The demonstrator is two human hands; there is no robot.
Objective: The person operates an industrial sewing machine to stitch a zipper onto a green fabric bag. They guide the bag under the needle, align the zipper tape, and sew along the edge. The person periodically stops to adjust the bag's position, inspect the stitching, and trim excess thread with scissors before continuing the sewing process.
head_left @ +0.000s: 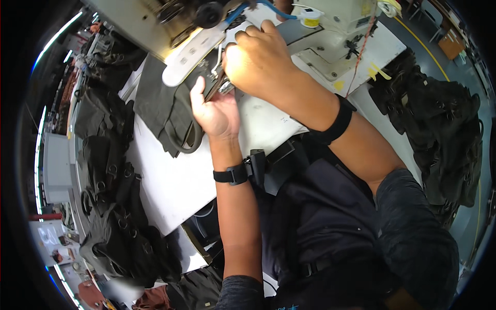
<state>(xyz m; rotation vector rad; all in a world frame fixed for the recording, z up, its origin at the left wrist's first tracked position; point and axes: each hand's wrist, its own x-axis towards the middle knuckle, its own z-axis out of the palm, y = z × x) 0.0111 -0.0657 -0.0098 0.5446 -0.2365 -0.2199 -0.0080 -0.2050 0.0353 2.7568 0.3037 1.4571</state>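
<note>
My left hand is palm up under the head of a sewing machine, its thumb raised beside a dark strap. The strap lies across its fingers, which are mostly hidden. A small shiny metal fitting shows at the strap, just below my right hand. That right hand is closed, back upward, close to the machine's needle area; whatever its fingers grip is hidden. Left of my hands, a dark grey fabric piece with a curved, tube-like handle rests on the white table.
Dark bags with metal rings hang in a heap along the table's left side. More dark fabric pieces are piled at the right. A pale, rounded machine arm cover and a blue hose are close above my hands.
</note>
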